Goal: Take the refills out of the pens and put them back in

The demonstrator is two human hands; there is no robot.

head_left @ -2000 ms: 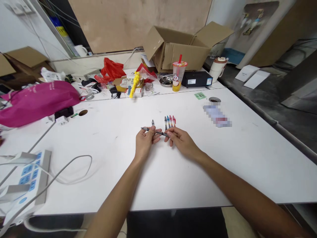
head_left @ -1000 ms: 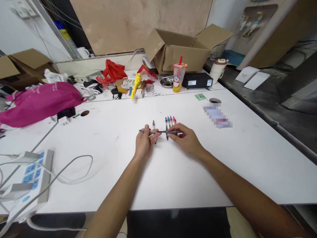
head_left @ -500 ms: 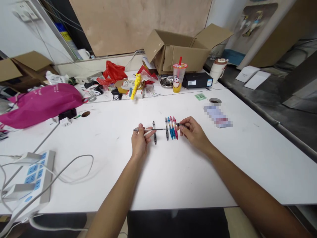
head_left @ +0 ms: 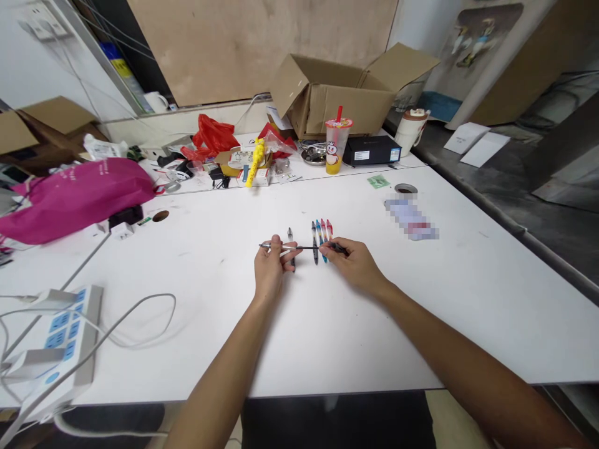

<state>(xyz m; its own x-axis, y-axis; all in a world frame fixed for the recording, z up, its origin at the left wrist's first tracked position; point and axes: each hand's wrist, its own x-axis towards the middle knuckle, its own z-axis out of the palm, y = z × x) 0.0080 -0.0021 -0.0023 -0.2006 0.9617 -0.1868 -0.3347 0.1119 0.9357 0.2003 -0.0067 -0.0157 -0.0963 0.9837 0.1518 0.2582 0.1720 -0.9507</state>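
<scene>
My left hand (head_left: 270, 268) pinches the clear upper part of a pen (head_left: 285, 247) between thumb and fingers, with its thin dark refill pointing right. My right hand (head_left: 350, 259) is closed on the pen's black lower barrel (head_left: 337, 248), and the refill's end reaches its fingertips. Whether the refill is inside that barrel is hard to tell. Beneath my left fingers lies a black pen (head_left: 290, 234). A row of pens rests between and behind the hands: a black pen (head_left: 315, 249), a blue pen (head_left: 319, 226) and pink-topped pens (head_left: 329, 226), partly covered by my right hand.
A power strip (head_left: 88, 337) with a looping cable lies at the left. A magenta bag (head_left: 88, 193), a drink cup (head_left: 337, 146), a black box (head_left: 372, 151) and an open carton (head_left: 349, 103) stand farther back. A tape roll (head_left: 405, 189) sits at right.
My right hand has moved left and slightly down with the black barrel, up to the refill's end. My left hand has shifted slightly right with the clear part.
</scene>
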